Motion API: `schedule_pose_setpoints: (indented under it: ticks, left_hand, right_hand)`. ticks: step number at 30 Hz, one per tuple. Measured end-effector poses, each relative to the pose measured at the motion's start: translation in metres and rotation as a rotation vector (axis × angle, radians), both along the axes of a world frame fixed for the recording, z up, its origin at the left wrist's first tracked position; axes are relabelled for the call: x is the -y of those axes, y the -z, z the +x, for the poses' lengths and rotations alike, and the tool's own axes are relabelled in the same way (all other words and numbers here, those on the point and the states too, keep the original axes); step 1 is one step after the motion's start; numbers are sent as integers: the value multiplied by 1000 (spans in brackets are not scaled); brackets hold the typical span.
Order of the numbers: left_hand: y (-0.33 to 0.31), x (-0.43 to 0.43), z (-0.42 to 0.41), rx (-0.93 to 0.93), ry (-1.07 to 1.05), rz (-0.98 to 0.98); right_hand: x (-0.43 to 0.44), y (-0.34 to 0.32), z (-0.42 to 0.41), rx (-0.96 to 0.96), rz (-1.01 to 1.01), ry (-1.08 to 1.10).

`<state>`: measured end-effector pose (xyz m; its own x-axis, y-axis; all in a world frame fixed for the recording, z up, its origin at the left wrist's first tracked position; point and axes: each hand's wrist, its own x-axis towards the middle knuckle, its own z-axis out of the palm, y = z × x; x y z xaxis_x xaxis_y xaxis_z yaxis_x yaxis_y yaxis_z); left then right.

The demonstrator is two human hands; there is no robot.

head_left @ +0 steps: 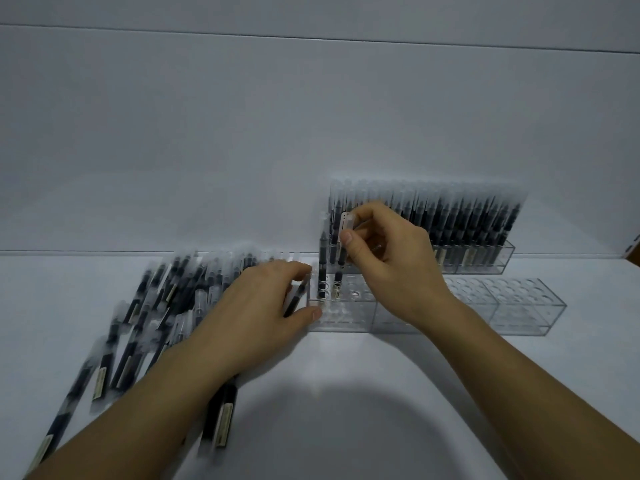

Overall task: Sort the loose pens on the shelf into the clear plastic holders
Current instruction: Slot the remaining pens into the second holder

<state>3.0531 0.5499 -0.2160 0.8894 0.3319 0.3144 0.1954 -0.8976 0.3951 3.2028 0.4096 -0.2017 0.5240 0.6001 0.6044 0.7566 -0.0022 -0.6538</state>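
Pen [340,263], slim, black, clear-capped, pinched upright by right hand [391,261].

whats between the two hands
Head view: one pen stands upright at the left end of the near holder, between left hand and right hand.

Stationery shop or stockroom shelf, can't tell which. Plain white shelf [346,382] with a white back panel [311,133]. Bulk pile of identical sleeved, labelled pens [162,296]. Clear multi-hole holders [512,303] in a row. Back holder [485,263] is packed full of the same pen, display-style.
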Motion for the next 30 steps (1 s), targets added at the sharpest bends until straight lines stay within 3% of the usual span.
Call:
schedule_pose_setpoints:
  ticks: [8, 19, 26, 30]
  left_hand:
    - [-14, -8, -12, -108, 8, 96]
    - [-60, -24, -76, -291, -259, 174]
    - [-67, -47, -119, -563, -604, 50]
    - [-63, -28, -125, -671, -667, -102]
  right_hand:
    - [11, -6, -4, -22, 27, 17]
    - [6, 0, -33, 227, 23, -99]
    - [-3, 16, -52, 343, -120, -198]
    - [-5, 21, -59, 376, -183, -225]
